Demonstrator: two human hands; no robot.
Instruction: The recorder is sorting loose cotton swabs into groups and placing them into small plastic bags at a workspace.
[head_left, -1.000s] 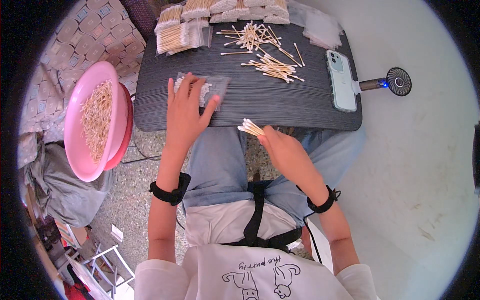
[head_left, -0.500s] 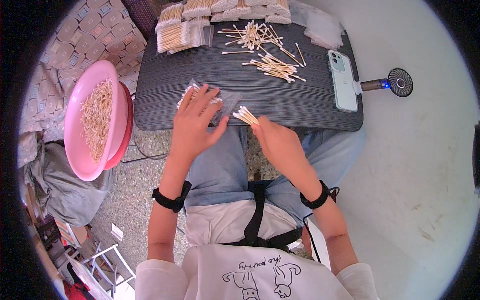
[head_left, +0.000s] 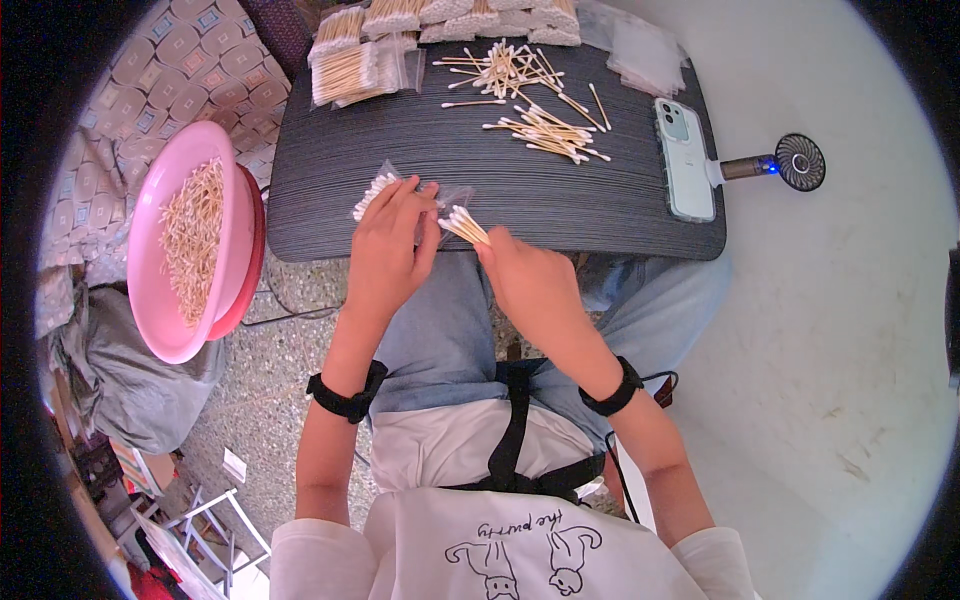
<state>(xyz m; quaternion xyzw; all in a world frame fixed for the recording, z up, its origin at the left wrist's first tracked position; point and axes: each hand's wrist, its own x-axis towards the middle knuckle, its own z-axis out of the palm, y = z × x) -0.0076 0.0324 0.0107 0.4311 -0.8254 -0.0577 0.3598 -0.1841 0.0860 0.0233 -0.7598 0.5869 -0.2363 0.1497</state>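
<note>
head view: left hand [head_left: 388, 245] grip over half-hidden clear bag [head_left: 385, 190], right hand [head_left: 525, 285] clenching swab bundle [head_left: 462, 224]

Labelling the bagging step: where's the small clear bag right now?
In the head view, the small clear bag lies at the near edge of the dark table, left of centre, under the left hand, with the right hand's swab bundle at its mouth.

Dark ribbed table [head_left: 330, 190] carries loose cotton swabs [head_left: 535, 120], bagged swabs [head_left: 345, 70], empty bags [head_left: 645, 55], phone [head_left: 685, 160].
</note>
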